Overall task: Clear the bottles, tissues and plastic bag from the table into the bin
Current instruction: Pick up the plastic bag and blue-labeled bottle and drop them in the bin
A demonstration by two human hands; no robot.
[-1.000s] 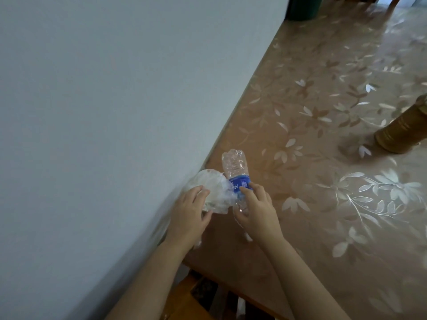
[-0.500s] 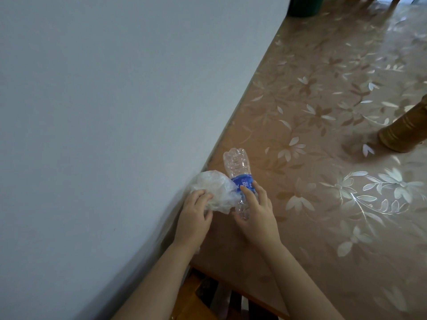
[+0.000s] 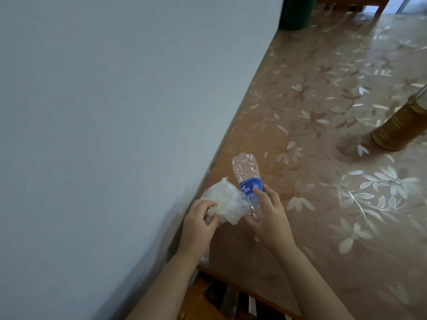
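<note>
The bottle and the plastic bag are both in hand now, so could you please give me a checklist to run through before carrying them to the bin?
1. Right hand closed round the clear bottle: ok.
2. Left hand gripping the crumpled plastic bag: ok.
3. Bottle capped or empty: cannot tell; its neck is hidden in the hand.
4. Tissues inside the bag: cannot tell.
5. Bin in view: cannot tell; a dark green container stands at the far table corner.
6. Table cleared: not ok; a brown bottle remains.
</note>
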